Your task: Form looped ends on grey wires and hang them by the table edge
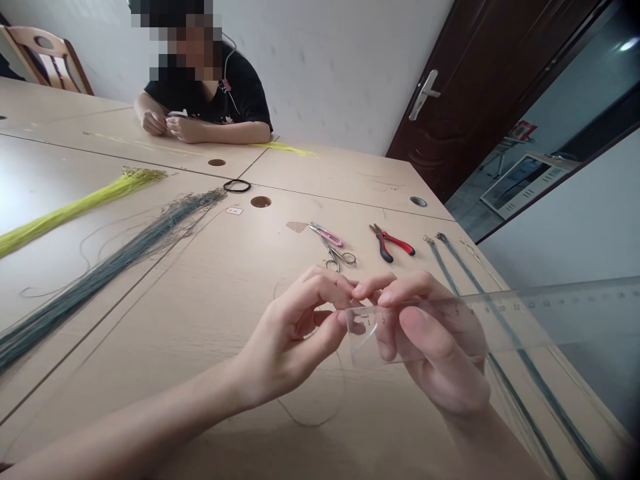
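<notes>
My right hand [440, 353] holds a clear plastic ruler [550, 310], thumb on the near face and fingers behind it. The ruler points off to the right, its low-number end between my hands. My left hand [295, 333] is closed in a pinch at that end, the fingertips of both hands almost meeting. A thin dark cord [320, 425] loops below my left hand and seems to run up into the pinch; its end there is too small to make out. Beyond my hands lie small scissors [334, 253], pink-handled thread snips [327, 235] and red-and-black pliers [387, 241].
Bundles of blue-grey cords [115, 273] and yellow cords [75, 217] lie at left. More dark cords [520, 347] lie at right, under the ruler. A black ring [237, 186], a tape roll [418, 201] and a table hole [261, 202] are farther off. Another person [210, 113] sits across the table.
</notes>
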The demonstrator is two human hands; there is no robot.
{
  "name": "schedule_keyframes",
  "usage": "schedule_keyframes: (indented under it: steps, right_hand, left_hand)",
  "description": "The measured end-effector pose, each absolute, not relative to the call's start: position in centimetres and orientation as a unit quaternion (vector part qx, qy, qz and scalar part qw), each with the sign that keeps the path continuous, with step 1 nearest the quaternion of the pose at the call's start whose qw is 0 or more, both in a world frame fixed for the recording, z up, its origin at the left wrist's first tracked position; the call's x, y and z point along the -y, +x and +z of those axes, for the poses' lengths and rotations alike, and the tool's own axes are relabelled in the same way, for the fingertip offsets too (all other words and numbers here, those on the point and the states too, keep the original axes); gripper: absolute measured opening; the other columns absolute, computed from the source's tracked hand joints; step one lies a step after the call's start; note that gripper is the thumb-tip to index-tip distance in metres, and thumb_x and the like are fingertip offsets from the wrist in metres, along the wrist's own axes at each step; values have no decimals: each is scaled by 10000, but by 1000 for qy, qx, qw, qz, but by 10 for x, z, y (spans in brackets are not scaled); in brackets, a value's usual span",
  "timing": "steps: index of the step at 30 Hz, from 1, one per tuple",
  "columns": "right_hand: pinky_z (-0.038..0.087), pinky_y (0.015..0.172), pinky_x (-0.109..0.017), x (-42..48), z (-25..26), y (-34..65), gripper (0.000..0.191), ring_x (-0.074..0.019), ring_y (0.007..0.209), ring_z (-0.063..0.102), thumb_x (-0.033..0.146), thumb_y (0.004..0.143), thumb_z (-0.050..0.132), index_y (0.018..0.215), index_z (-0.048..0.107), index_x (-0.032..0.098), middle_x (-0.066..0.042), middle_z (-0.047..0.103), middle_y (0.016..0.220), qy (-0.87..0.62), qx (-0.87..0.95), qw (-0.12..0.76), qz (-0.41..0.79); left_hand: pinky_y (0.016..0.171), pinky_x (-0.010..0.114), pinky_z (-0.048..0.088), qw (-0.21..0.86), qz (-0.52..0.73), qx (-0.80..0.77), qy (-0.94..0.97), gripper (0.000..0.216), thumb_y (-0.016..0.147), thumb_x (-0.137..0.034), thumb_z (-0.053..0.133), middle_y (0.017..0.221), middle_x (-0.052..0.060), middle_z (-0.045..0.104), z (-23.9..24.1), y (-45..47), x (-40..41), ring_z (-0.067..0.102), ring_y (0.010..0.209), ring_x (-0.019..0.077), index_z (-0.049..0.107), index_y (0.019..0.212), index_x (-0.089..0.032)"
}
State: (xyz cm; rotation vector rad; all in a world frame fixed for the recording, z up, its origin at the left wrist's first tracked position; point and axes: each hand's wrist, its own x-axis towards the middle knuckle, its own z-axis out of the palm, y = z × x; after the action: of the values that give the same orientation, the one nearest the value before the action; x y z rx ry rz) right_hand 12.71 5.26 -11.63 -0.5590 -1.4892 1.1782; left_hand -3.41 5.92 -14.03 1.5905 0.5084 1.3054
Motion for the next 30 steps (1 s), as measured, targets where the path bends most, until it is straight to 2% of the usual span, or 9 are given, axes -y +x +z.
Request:
schedule_keyframes:
  steps: [3, 6, 9, 12, 15, 16, 21, 30]
  right_hand:
    - [470, 832, -344, -52, -117, 126, 173, -182, 971, 594, 202, 897, 472, 944, 636, 232, 9, 575, 555, -231, 622, 541, 516]
    - [496, 774, -319, -50, -117, 127, 159, -171, 954, 597, 205, 898, 476, 932, 630, 226, -25, 658, 816, -237, 614, 540, 525]
    - [504, 757, -307, -50, -117, 128, 147, -161, 936, 603, 225, 900, 483, 931, 627, 222, -41, 648, 995, -241, 615, 539, 523]
    - [500, 774, -307, -49, -117, 127, 150, -139, 844, 618, 222, 905, 479, 937, 625, 219, -21, 660, 877, -236, 615, 540, 524]
    - [501, 759, -309, -49, -117, 126, 160, -98, 605, 579, 209, 912, 467, 949, 623, 219, 35, 597, 613, -226, 616, 538, 529]
    - [504, 744, -308, -49, -117, 126, 162, -88, 552, 555, 208, 913, 465, 951, 622, 218, 44, 580, 587, -226, 617, 537, 530]
    - [514, 715, -329, -49, -117, 126, 162, -63, 532, 543, 202, 907, 463, 937, 622, 193, -28, 655, 953, -225, 617, 544, 522]
    - [507, 721, -338, -49, -118, 125, 158, -59, 519, 535, 186, 903, 461, 939, 616, 182, -32, 657, 957, -210, 607, 549, 535]
  left_hand:
    - [711, 215, 457, 474, 539, -205, 666, 93, 906, -134, 456, 905, 32, 486, -141, -35, -60, 495, 857, 109, 525, 849, -160]
    - [702, 219, 457, 466, 545, -192, 670, 99, 915, -121, 431, 876, 27, 486, -142, -35, -60, 501, 830, 102, 507, 866, -161]
    - [701, 223, 461, 456, 547, -188, 676, 96, 914, -112, 428, 878, 26, 483, -143, -35, -60, 502, 833, 103, 499, 872, -162]
    - [691, 225, 462, 436, 547, -194, 688, 94, 905, -106, 439, 875, 26, 476, -144, -35, -59, 501, 839, 108, 501, 863, -163]
    - [677, 238, 468, 428, 544, -199, 694, 93, 904, -109, 439, 881, 27, 468, -144, -35, -59, 503, 825, 112, 502, 865, -165]
    - [673, 246, 471, 428, 543, -200, 694, 88, 902, -111, 442, 885, 28, 465, -144, -35, -59, 506, 813, 112, 501, 866, -166]
    - [683, 278, 488, 417, 542, -195, 703, 87, 899, -112, 444, 903, 40, 464, -145, -37, -59, 515, 812, 125, 512, 875, -161]
    - [687, 311, 491, 394, 548, -186, 714, 92, 896, -135, 453, 882, 57, 495, -144, -38, -60, 503, 826, 154, 538, 902, -169]
